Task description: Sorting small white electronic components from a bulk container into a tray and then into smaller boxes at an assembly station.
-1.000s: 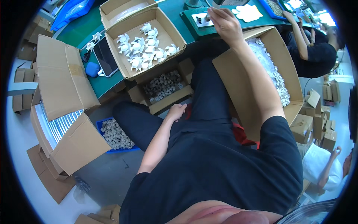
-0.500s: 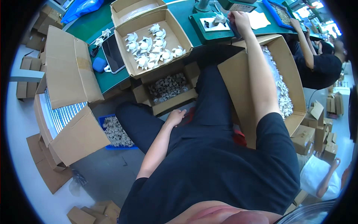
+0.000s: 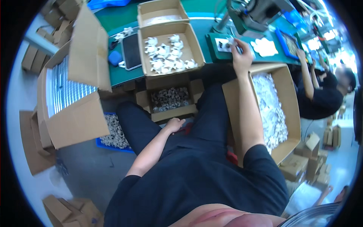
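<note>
My right hand (image 3: 242, 56) reaches to the small machine fixture on the bench, its fingers closed round a white bladed fan wheel (image 3: 231, 41) beside the fixture's white plate (image 3: 222, 44). Fingers partly cover the wheel. In my lap rests my left hand (image 3: 175, 125), loosely curled, with nothing visible in it. A cardboard tray box (image 3: 198, 41) left of the fixture contains several white fan wheels (image 3: 163, 51). Against my right thigh stands a large carton (image 3: 291, 98) filled with pale parts (image 3: 278, 125) and clear plastic, under my right forearm.
The green press head (image 3: 253, 17) overhangs the fixture. A phone (image 3: 132, 51) and blue case (image 3: 115, 58) lie left of the tray box. Below the bench sits a carton of small grey parts (image 3: 170, 99); a blue bin (image 3: 113, 132) stands left. A co-worker (image 3: 325, 90) sits right.
My right hand has come down from the press head to the fixture and closed on the white fan wheel that stood there. The view has shifted; my left hand stays in my lap.
</note>
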A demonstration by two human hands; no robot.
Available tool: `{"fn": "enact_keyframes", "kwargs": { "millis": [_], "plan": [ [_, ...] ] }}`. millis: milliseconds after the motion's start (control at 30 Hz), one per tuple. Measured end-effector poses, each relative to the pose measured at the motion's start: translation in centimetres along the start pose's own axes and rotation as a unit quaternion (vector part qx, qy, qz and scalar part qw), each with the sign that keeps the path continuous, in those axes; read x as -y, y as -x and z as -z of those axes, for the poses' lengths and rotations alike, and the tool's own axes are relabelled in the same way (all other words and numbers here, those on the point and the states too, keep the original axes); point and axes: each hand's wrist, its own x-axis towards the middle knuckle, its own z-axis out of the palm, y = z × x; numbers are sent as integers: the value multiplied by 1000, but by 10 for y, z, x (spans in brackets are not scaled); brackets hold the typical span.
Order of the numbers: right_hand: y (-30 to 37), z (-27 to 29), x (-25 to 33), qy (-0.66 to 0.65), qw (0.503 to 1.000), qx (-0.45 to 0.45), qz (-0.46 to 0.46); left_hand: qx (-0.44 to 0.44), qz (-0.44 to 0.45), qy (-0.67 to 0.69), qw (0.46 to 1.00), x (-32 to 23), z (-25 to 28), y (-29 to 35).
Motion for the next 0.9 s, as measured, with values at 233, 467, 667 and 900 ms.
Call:
{"fn": "enact_keyframes", "kwargs": {
  "millis": [233, 467, 667, 900],
  "plan": [
    [30, -30, 42, -14, 997, -81, 14, -26, -9, 33, 999, 25, -12, 24],
    [26, -73, 145, -26, 993, 46, 105, 9, 10, 183, 983, 15, -9, 32],
    [109, -27, 173, -53, 968, 173, 175, 116, -97, 540, 828, -46, 34, 92],
    [219, 10, 129, -177, 832, 486, -203, 277, -209, 394, 851, -73, 63, 108]
  ]
}}
